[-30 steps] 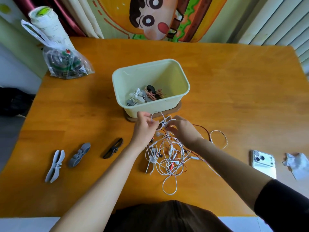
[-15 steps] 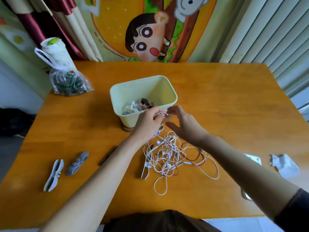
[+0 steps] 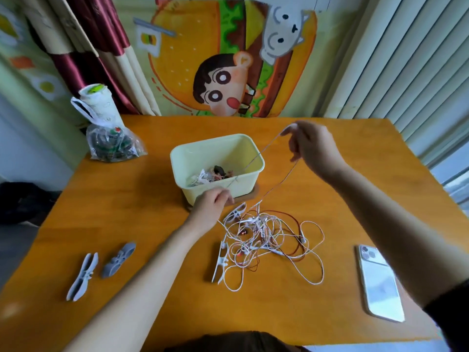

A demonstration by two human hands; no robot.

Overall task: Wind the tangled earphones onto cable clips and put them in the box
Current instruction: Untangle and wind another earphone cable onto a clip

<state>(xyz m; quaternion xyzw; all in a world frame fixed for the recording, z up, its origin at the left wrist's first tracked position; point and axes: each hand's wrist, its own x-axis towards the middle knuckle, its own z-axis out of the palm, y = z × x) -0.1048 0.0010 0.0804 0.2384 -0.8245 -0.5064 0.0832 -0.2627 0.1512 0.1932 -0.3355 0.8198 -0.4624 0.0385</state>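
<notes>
By box (image 3: 251,184) | L hand (image 3: 215,203) low, pinching cord (image 3: 264,151) | R hand (image 3: 313,148) raised high, pinching same cord

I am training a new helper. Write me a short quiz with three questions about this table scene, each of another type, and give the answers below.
1. True or false: the left hand and the right hand each pinch a strand of the tangled earphones.
2. Where does the phone lie? A: in the left hand. B: on the table, on the person's right side. C: on top of the tangled earphones.
3. Fill in: ___ grey clips lie on the table's left side.
Key: 1 true; 2 B; 3 two.
</notes>
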